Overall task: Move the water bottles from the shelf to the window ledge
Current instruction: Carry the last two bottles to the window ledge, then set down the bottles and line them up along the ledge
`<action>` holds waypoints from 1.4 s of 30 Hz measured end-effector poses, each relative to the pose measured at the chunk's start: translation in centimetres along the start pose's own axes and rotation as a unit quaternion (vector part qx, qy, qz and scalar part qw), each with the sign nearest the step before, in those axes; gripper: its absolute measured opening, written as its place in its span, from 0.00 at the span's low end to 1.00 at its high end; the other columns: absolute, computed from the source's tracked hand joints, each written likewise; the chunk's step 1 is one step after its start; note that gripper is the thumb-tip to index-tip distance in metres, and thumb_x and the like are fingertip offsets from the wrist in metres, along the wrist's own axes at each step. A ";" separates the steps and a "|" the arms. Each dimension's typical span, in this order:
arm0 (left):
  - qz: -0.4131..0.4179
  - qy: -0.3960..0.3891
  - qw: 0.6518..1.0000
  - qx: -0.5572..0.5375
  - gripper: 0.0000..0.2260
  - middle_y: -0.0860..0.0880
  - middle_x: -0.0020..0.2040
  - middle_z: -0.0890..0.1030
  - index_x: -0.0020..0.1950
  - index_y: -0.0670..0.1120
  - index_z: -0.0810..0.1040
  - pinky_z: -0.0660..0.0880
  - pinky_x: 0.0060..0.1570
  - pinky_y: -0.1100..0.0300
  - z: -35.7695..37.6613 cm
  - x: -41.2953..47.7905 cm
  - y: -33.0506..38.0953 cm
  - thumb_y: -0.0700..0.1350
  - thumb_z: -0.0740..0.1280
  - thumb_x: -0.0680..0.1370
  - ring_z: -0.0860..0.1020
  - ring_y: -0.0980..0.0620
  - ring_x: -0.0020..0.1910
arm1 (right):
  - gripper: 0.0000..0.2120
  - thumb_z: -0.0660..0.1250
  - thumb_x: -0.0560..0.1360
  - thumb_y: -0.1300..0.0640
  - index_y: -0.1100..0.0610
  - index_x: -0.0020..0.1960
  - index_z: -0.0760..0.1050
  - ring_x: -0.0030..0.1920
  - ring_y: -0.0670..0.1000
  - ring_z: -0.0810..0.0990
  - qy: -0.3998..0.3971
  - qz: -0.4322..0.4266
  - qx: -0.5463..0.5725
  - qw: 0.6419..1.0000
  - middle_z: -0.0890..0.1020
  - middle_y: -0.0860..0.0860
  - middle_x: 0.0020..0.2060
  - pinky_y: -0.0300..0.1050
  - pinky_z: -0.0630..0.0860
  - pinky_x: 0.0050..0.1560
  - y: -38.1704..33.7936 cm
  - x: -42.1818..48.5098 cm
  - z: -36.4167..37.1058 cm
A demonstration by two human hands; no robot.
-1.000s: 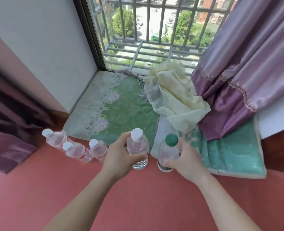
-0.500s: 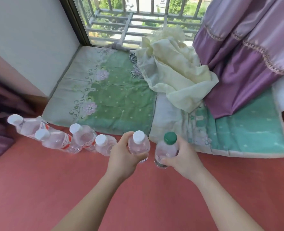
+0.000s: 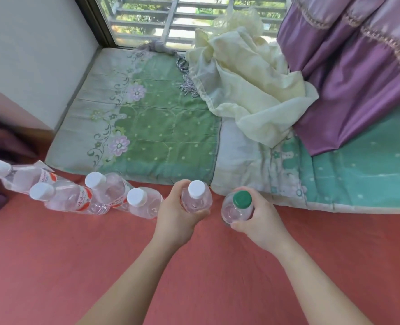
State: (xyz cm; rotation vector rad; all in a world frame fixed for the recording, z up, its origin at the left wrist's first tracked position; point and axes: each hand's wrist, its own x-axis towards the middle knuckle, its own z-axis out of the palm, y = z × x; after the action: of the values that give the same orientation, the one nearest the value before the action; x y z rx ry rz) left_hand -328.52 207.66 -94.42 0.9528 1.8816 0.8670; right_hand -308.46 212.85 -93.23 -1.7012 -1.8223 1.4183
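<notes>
Water bottles, in grip: white-cap bottle (image 3: 196, 199) in L hand (image 3: 174, 216), green-cap bottle (image 3: 237, 207) in R hand (image 3: 258, 222); fingers clamped round each body, caps up, prob. to set them standing.
Spot: on or just above red surface (image 3: 81, 266) (can't tell), right of bottle row (image 3: 77, 198), so line extends.
Beyond: green cushion (image 3: 161, 127), cream cloth (image 3: 248, 78), purple curtain (image 3: 349, 78); window (image 3: 161, 17) far.

The left forearm (image 3: 128, 277) and right forearm (image 3: 316, 282), both bare, reach forward from the bottom edge and angle in toward the middle. The left hand (image 3: 174, 213) curls round the white-capped bottle (image 3: 197, 198), thumb on the near side, fingers over the far side. The right hand (image 3: 258, 222) grips the green-capped bottle (image 3: 239, 205) from its right, thumb on the near side, fingers behind. The hands are near each other, not touching.
</notes>
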 end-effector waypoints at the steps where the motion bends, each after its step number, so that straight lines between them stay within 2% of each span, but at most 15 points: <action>1: 0.002 -0.002 1.000 -0.001 0.31 0.61 0.53 0.81 0.61 0.62 0.71 0.78 0.57 0.52 0.0 0.0 -0.1 0.45 0.81 0.65 0.80 0.59 0.54 | 0.31 0.77 0.62 0.65 0.39 0.58 0.74 0.51 0.38 0.80 0.000 -0.001 0.001 1.000 0.81 0.36 0.49 0.39 0.76 0.51 0.1 0.0 0.0; 5: 0.014 -0.003 1.000 -0.012 0.30 0.62 0.52 0.81 0.60 0.62 0.72 0.79 0.56 0.51 0.0 -0.2 -0.4 0.43 0.81 0.65 0.81 0.59 0.52 | 0.31 0.77 0.62 0.65 0.39 0.57 0.73 0.50 0.39 0.80 -0.001 -0.003 0.006 1.000 0.82 0.37 0.49 0.38 0.76 0.50 0.2 -0.3 0.2; 8: 0.023 -0.005 1.000 -0.014 0.31 0.63 0.53 0.80 0.61 0.61 0.72 0.78 0.57 0.50 -0.1 -0.5 -0.3 0.43 0.81 0.66 0.80 0.59 0.53 | 0.34 0.78 0.62 0.64 0.40 0.61 0.72 0.52 0.39 0.79 -0.001 0.003 0.007 1.000 0.81 0.38 0.51 0.37 0.74 0.51 0.4 -0.5 0.3; 12: 0.024 -0.006 1.000 -0.005 0.39 0.64 0.64 0.75 0.70 0.62 0.66 0.74 0.65 0.51 -0.3 -1.3 0.2 0.48 0.81 0.65 0.75 0.60 0.64 | 0.41 0.80 0.63 0.61 0.42 0.70 0.68 0.62 0.37 0.74 -0.011 0.012 0.016 1.000 0.76 0.35 0.62 0.28 0.68 0.56 -0.1 -1.3 -0.1; 15: 0.032 -0.011 0.999 0.010 0.45 0.62 0.72 0.67 0.77 0.59 0.59 0.66 0.72 0.54 -0.6 -1.9 1.3 0.49 0.81 0.66 0.66 0.63 0.71 | 0.43 0.81 0.63 0.59 0.42 0.73 0.66 0.67 0.36 0.69 -0.019 0.004 0.024 1.000 0.72 0.34 0.66 0.31 0.67 0.63 -1.0 -1.8 -0.8; 17: 0.046 -0.011 0.999 0.019 0.46 0.62 0.74 0.64 0.78 0.58 0.57 0.62 0.73 0.58 -0.9 -2.1 2.4 0.49 0.80 0.67 0.62 0.64 0.73 | 0.44 0.81 0.63 0.56 0.40 0.73 0.65 0.68 0.36 0.68 -0.026 -0.004 0.013 1.000 0.71 0.34 0.67 0.34 0.65 0.65 -1.9 -2.1 -1.5; 21: 0.082 -0.017 0.995 0.054 0.44 0.62 0.76 0.62 0.79 0.57 0.57 0.59 0.70 0.63 -1.6 -2.4 5.2 0.55 0.78 0.69 0.60 0.64 0.74 | 0.46 0.80 0.62 0.52 0.37 0.74 0.61 0.71 0.38 0.65 -0.053 -0.011 -0.024 0.998 0.68 0.34 0.70 0.38 0.64 0.63 -4.6 -2.4 -3.7; 25: 0.117 -0.032 0.986 0.117 0.41 0.60 0.77 0.61 0.80 0.55 0.56 0.57 0.70 0.64 -3.2 -2.2 8.9 0.60 0.73 0.72 0.58 0.65 0.73 | 0.47 0.79 0.61 0.51 0.36 0.74 0.59 0.68 0.39 0.66 -0.090 -0.030 -0.088 0.992 0.66 0.35 0.70 0.36 0.66 0.59 -8.6 -2.4 -7.1; 28: 0.136 -0.031 0.973 0.183 0.34 0.55 0.80 0.58 0.80 0.53 0.57 0.55 0.75 0.60 -5.2 -1.8 12.9 0.59 0.66 0.78 0.56 0.59 0.78 | 0.49 0.79 0.61 0.50 0.39 0.76 0.58 0.71 0.40 0.64 -0.092 -0.063 -0.126 0.986 0.65 0.37 0.72 0.36 0.64 0.64 -12.6 -2.1 -10.0; 32: 0.152 -0.002 0.942 0.299 0.26 0.50 0.81 0.54 0.80 0.51 0.58 0.50 0.77 0.56 -8.1 -1.2 18.8 0.57 0.56 0.83 0.51 0.53 0.80 | 0.42 0.76 0.69 0.49 0.45 0.77 0.59 0.71 0.41 0.63 -0.077 -0.110 -0.165 0.977 0.65 0.39 0.70 0.38 0.62 0.69 -18.6 -1.6 -14.0; 36: 0.158 0.045 0.917 0.364 0.25 0.48 0.81 0.55 0.80 0.50 0.58 0.51 0.78 0.53 -10.4 -1.3 24.5 0.56 0.54 0.84 0.53 0.49 0.80 | 0.27 0.58 0.81 0.45 0.50 0.78 0.58 0.75 0.50 0.61 -0.008 -0.163 -0.297 0.941 0.64 0.48 0.75 0.49 0.61 0.74 -23.2 -0.9 -16.3; 39: 0.150 0.069 0.903 0.396 0.27 0.47 0.80 0.59 0.79 0.50 0.60 0.54 0.77 0.50 -11.8 -1.2 27.6 0.59 0.52 0.82 0.56 0.48 0.79 | 0.24 0.50 0.83 0.46 0.51 0.77 0.59 0.74 0.53 0.61 0.017 -0.193 -0.354 0.915 0.64 0.49 0.75 0.54 0.61 0.73 -25.7 -0.3 -17.1; 42: 0.121 0.084 0.893 0.425 0.25 0.47 0.80 0.58 0.79 0.50 0.60 0.53 0.77 0.50 -13.0 -1.3 29.6 0.57 0.54 0.83 0.55 0.49 0.79 | 0.23 0.49 0.83 0.45 0.51 0.74 0.62 0.72 0.53 0.63 0.014 -0.224 -0.361 0.905 0.67 0.48 0.72 0.56 0.61 0.71 -27.2 0.5 -17.6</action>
State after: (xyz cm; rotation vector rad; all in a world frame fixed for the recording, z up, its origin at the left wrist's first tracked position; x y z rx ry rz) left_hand -331.31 217.92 -63.85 1.7034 2.3723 0.2128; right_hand -311.89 226.01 -63.81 -1.3772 -2.7030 0.5476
